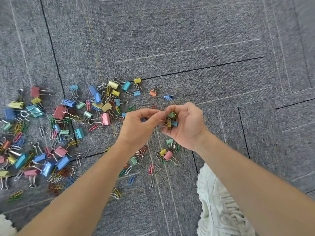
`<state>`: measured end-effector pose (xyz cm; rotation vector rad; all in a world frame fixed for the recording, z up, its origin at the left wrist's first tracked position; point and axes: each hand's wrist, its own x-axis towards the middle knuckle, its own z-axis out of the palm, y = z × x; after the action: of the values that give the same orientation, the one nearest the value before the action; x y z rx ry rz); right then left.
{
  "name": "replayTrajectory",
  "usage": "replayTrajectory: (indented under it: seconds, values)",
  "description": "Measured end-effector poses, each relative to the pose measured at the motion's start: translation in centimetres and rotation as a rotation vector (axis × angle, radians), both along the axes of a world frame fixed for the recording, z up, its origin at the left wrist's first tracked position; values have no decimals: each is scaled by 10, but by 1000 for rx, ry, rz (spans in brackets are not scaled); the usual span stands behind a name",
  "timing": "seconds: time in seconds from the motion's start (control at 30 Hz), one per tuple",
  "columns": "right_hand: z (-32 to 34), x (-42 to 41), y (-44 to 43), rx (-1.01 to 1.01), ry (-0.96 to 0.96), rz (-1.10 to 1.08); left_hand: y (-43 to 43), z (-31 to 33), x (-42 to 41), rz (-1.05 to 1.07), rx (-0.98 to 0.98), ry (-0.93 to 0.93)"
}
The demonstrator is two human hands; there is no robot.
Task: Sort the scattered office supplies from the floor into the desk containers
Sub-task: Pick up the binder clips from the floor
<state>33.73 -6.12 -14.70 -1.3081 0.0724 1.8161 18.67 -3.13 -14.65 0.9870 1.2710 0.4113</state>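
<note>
The right hand [187,128] is cupped, its fingers curled around a small bunch of binder clips [171,120]. I can count three folded metal bodies: green, yellow and blue. The left hand [136,126] has its fingers curled, with the tips meeting at the 9 o'clock edge of this bunch; I cannot tell if they pinch a clip. Many more coloured clips [105,119] and bent-wire paper clips [150,169] lie on the rough grey carpet tiles [187,48], mostly from 7 to 10 o'clock of the hands. One white knitted sneaker [219,210] stands at 5 o'clock.
</note>
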Motion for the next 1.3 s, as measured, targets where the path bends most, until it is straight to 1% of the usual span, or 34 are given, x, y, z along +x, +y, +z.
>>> replayTrajectory:
  seconds: [0.07, 0.1, 0.13, 0.2, 0.27, 0.3, 0.33, 0.37, 0.43, 0.47, 0.5, 0.57, 0.6, 0.63, 0.67, 0.7, 0.73, 0.77, 0.87, 0.93, 1.0, 1.03, 1.1, 1.17, 1.23, 1.3]
  values:
    - [2, 4, 4, -53, -77, 28, 3, -2, -4, 41, -2, 20]
    - [3, 6, 7, -84, -160, 72, 4, -3, -6, 45, 0, 33]
    - [4, 7, 11, -104, -290, 138, 7, -2, -8, 40, 4, 44]
    - [4, 11, 19, -83, -685, 335, 15, -1, -7, 2, 22, 74]
    - [0, 16, 28, 38, -1161, 542, 24, 0, -2, -57, 99, 166]
    - [-2, 19, 32, 123, -1336, 629, 29, -1, 2, -80, 146, 234]
    - [-2, 20, 37, 182, -1432, 717, 35, -1, 7, -105, 183, 307]
    - [-3, 21, 41, 191, -1472, 822, 41, -2, 13, -131, 208, 385]
    - [-7, 23, 44, 84, -1491, 1040, 53, -4, 25, -187, 239, 553]
    - [-9, 25, 43, 42, -1509, 1101, 57, -6, 31, -221, 254, 640]
    - [-12, 26, 41, 41, -1521, 1096, 61, -9, 37, -254, 266, 717]
    - [-15, 33, 34, 79, -1497, 944, 63, -15, 46, -333, 306, 849]
    - [-14, 37, 30, 91, -1435, 851, 63, -18, 50, -379, 354, 913]
    - [-14, 43, 24, 92, -1315, 747, 65, -21, 54, -422, 400, 965]
    - [-12, 49, 17, 82, -1127, 623, 67, -22, 57, -448, 436, 997]
    - [-9, 55, 9, 54, -898, 501, 69, -24, 60, -465, 445, 1015]
    - [-3, 61, 0, 15, -674, 411, 71, -25, 62, -478, 421, 1019]
    - [1, 66, -9, -25, -489, 341, 72, -24, 64, -482, 382, 1020]
    - [8, 82, -33, -123, -52, 164, 65, -19, 63, -483, 318, 996]
    - [11, 84, -43, -98, 138, 68, 52, -13, 58, -463, 345, 936]
    - [13, 84, -48, -21, 211, 44, 40, -2, 51, -382, 327, 775]
    - [13, 83, -48, 22, 234, 50, 35, 3, 46, -337, 285, 674]
    - [15, 82, -45, 84, 276, 59, 29, 16, 39, -277, 149, 479]
    - [16, 82, -42, 100, 276, 66, 23, 29, 32, -238, 17, 338]
    - [19, 82, -38, 78, 213, 103, 15, 39, 29, -193, -98, 274]
    - [22, 81, -36, 50, 76, 187, 4, 46, 27, -150, -152, 308]
